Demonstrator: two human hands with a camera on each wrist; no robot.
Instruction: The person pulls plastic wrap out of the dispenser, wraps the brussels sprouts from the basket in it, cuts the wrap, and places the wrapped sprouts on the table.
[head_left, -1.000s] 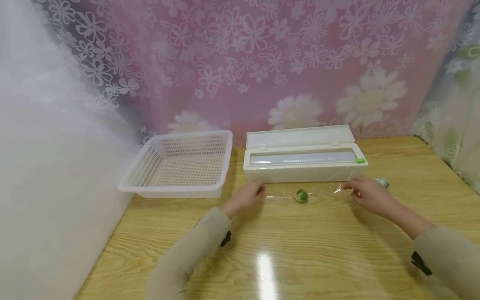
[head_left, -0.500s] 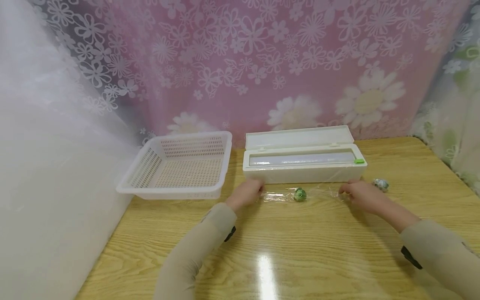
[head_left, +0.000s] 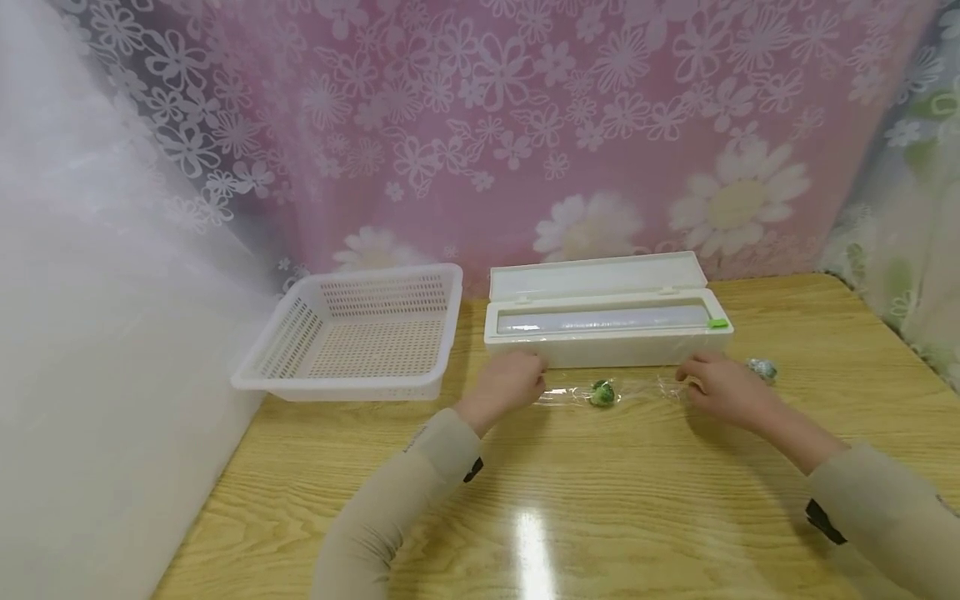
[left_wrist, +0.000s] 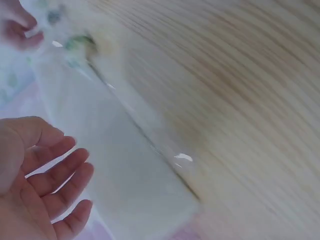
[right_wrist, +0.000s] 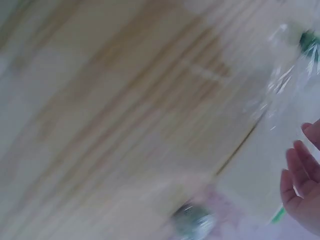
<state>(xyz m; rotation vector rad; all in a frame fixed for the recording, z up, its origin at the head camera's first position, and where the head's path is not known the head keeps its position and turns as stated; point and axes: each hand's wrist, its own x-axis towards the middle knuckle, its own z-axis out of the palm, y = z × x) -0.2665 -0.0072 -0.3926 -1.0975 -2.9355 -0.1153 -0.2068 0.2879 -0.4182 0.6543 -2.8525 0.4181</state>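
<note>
A small green ball like a Brussels sprout (head_left: pixel 602 393) lies on the table inside a narrow, crinkled strip of cling film (head_left: pixel 558 396). My left hand (head_left: pixel 507 383) is at the strip's left end. In the left wrist view its fingers (left_wrist: pixel 65 172) are loosely bent and spaced apart. At the other end, by the film's bunched part, is my right hand (head_left: pixel 723 389). The right wrist view shows its thumb apart from relaxed fingers (right_wrist: pixel 300 167). Right behind the strip stands a long white cling film dispenser (head_left: pixel 607 354), its lid raised and the roll visible inside.
A small round bundle wrapped in shiny film (head_left: pixel 762 370) sits just beyond my right hand. To the left stands a white slotted plastic basket (head_left: pixel 348 385). A green slider (head_left: pixel 717 323) is on the dispenser's right end. A flowered curtain (head_left: pixel 480 167) hangs behind the wooden table (head_left: pixel 600 517).
The film has come down around the green ball and gathered into a narrower strip. My left hand has shifted right and my right hand slightly left, both closer to the ball.
</note>
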